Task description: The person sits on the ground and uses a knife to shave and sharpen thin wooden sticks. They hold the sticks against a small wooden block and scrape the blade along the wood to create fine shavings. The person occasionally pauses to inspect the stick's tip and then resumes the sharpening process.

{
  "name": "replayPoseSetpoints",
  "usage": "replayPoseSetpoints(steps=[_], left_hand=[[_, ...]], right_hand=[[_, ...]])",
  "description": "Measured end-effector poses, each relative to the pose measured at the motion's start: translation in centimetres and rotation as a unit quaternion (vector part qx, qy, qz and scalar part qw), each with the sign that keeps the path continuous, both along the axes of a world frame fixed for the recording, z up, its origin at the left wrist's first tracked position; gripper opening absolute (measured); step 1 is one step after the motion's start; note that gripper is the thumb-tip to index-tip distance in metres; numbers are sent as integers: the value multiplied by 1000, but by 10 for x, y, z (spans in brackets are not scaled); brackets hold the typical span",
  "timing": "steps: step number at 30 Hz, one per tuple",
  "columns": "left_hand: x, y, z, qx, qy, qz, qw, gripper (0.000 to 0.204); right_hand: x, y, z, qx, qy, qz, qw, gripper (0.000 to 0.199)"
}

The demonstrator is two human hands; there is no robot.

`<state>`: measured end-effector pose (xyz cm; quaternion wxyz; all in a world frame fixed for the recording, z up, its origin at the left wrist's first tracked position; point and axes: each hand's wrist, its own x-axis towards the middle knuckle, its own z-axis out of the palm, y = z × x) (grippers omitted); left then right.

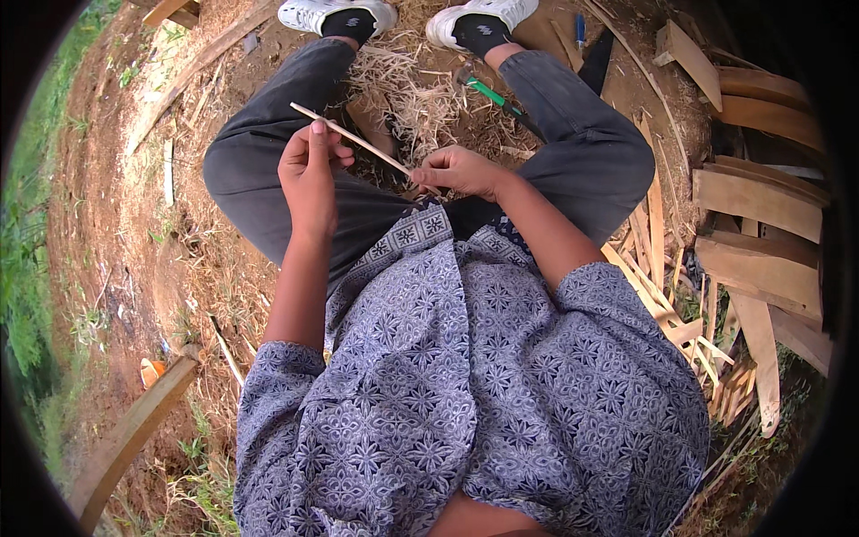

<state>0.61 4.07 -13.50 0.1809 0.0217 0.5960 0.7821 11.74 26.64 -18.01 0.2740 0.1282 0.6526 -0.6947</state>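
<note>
A thin, pale wooden stick (369, 147) slants across my lap, its upper end pointing up to the left. My left hand (310, 170) pinches it near that upper end between thumb and fingers. Around the lower right end, the fingers of my right hand (461, 173) are closed, partly hiding the tip. Wood shavings (416, 89) cover the ground between my legs, beyond the stick. A hammer-like tool with a green and black handle (488, 91) lies among them, partly under my right leg.
Stacked curved wooden pieces (761, 206) stand at the right. Split wood strips (658, 286) lie beside my right hip. A saw-like dark blade (597, 63) and a blue-handled tool (581, 31) rest near my right foot. At the lower left is a curved plank (134, 438).
</note>
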Motion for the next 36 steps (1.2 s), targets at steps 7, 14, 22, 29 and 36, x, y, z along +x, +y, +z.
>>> replayPoseSetpoints(steps=[7, 14, 22, 29, 36], left_hand=[[27, 23, -29, -356, 111, -270, 888, 72], [20, 15, -15, -336, 305, -339, 825, 38], [10, -2, 22, -332, 297, -114, 888, 12], [30, -11, 15, -300, 324, -114, 890, 8], [23, 5, 15, -294, 397, -164, 854, 8]], right_hand=[[2, -11, -27, 82, 40, -88, 992, 49], [-9, -25, -33, 56, 31, -36, 997, 53], [-44, -41, -64, 452, 134, -71, 879, 62], [-53, -48, -72, 509, 113, -79, 849, 58], [-35, -18, -67, 539, -5, -161, 827, 54]])
